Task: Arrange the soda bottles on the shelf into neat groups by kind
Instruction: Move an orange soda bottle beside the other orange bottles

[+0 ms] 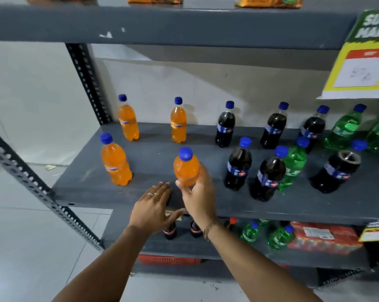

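Note:
My right hand (198,192) grips an orange soda bottle (186,167) at the front middle of the grey shelf (153,153). My left hand (152,207) rests flat and open on the shelf's front edge, just left of it. Three more orange bottles stand to the left: front left (115,162), back left (127,119) and back middle (178,122). Several dark cola bottles (238,165) stand to the right in two rows. Green soda bottles (294,164) are mixed among them and at the far right (343,127).
A perforated upright post (87,83) bounds the shelf on the left. A yellow and green sign (362,59) hangs at the upper right. The lower shelf holds cola and green bottles (278,236) and a red pack (323,237). Orange packets (269,1) sit on the top shelf.

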The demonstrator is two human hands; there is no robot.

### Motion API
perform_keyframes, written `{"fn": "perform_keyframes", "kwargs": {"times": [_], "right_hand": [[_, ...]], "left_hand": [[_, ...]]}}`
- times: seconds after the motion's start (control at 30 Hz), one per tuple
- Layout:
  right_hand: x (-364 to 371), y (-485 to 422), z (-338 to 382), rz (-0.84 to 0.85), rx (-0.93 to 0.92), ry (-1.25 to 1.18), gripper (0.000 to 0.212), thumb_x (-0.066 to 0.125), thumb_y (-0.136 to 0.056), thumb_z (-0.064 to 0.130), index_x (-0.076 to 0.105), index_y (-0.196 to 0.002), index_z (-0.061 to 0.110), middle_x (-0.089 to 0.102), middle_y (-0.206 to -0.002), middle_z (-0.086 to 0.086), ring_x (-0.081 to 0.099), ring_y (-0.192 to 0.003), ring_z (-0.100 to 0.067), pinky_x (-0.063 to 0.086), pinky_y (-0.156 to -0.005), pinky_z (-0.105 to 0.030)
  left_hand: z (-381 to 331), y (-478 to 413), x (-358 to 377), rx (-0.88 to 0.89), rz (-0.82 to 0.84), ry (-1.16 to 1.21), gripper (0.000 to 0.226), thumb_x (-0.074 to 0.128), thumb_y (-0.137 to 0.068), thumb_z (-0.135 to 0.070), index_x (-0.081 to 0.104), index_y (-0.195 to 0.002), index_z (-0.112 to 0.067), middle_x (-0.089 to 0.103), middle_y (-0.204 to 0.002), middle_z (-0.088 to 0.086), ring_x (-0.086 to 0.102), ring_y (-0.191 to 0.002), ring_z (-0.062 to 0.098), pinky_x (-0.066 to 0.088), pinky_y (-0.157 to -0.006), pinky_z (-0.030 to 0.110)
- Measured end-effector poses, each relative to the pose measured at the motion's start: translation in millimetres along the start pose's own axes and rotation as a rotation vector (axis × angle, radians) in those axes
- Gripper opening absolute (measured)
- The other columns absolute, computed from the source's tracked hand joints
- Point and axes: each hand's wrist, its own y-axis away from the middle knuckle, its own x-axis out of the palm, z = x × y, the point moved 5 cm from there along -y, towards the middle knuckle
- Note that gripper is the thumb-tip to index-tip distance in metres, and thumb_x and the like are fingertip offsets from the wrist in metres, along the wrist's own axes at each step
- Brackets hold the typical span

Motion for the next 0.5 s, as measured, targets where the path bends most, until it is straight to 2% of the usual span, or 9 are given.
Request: {"fn": "perform_keyframes", "kwargs": {"times": [0.07, 0.2, 0.4, 0.5], "right_hand": [[12.3, -10.9, -14.4, 0.016, 0.142, 0.067, 0.048, 0.072, -0.074, 0.016, 0.048, -0.116, 0.017, 0.062, -0.109, -0.007, 0.059, -0.099, -0.027, 0.043, -0.076, -0.025], [25.5, -19.2, -32.7, 0.039, 0.306, 0.169, 0.058, 0.076, -0.073, 0.026, 0.045, -0.121, 0.017, 0.062, -0.115, -0.009, 0.06, -0.102, -0.029, 0.052, -0.085, -0.044], [34.0, -23.0, -34.5, 0.048, 0.342, 0.187, 0.06, 0.076, -0.073, 0.028, 0.043, -0.122, 0.015, 0.059, -0.122, -0.01, 0.057, -0.11, -0.03, 0.049, -0.088, -0.043], [30.6, -15.7, -37.2, 0.086, 0.341, 0.156, 0.065, 0.073, -0.077, 0.027, 0.037, -0.129, 0.013, 0.054, -0.129, -0.011, 0.053, -0.117, -0.03, 0.048, -0.092, -0.043]], "left_hand": [[1.7, -0.1, 2.3, 0.02, -0.001, -0.012, 0.085, 0.024, -0.087, -0.067, 0.064, -0.105, 0.007, 0.066, -0.111, 0.022, 0.061, -0.104, 0.039, 0.05, -0.085, 0.05], [5.7, -0.5, 5.9, 0.041, 0.014, 0.0, 0.083, 0.025, -0.088, -0.065, 0.064, -0.104, 0.007, 0.066, -0.111, 0.022, 0.061, -0.105, 0.038, 0.05, -0.086, 0.05], [6.9, -0.8, 6.7, 0.067, 0.025, -0.038, 0.084, 0.023, -0.088, -0.066, 0.064, -0.106, 0.006, 0.066, -0.111, 0.022, 0.061, -0.104, 0.037, 0.049, -0.086, 0.05], [3.4, 0.2, 4.8, 0.076, 0.012, -0.099, 0.075, 0.035, -0.083, -0.064, 0.064, -0.105, 0.002, 0.068, -0.108, 0.019, 0.063, -0.101, 0.035, 0.051, -0.085, 0.045]]}}
